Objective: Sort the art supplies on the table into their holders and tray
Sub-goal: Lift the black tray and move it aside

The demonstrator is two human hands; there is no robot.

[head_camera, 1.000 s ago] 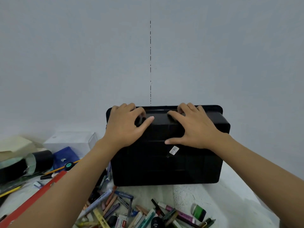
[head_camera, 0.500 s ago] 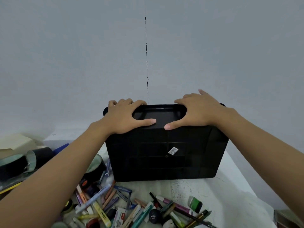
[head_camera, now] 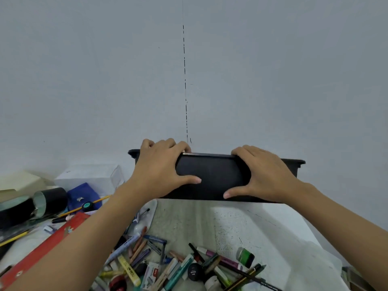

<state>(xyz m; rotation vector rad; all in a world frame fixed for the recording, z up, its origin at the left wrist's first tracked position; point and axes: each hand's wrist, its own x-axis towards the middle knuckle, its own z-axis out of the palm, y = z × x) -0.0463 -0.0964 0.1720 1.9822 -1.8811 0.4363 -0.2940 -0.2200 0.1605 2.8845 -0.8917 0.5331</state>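
At the far edge of the desk [head_camera: 190, 224], close to the wall, I have the black tray [head_camera: 212, 175] in both hands with its long side facing me. I cannot tell whether its lower edge touches the desk.

My left hand [head_camera: 161, 171] and right hand [head_camera: 266, 175] each clamp it the same way, with fingers hooked over the top rim and the thumb spread across the front face. I judge it to be stiff moulded plastic, light while empty, with a smooth face that could slip. The rim lip is the sure hold, one hand towards each end to keep it level. I see no label on the face shown.

Along the left edge lies a long red ruler [head_camera: 42, 248], and behind it a black cylindrical holder [head_camera: 50, 200] is on its side.

By the near edge, the loose supplies [head_camera: 168, 263] lie heaped: pens, markers and crayons, untouched. Among them a green paint tube [head_camera: 244, 255] lies towards the right.

A small round black lid [head_camera: 194, 271] carries white lettering that I read as "POSTER", though not with certainty. Other writing is too small to read.
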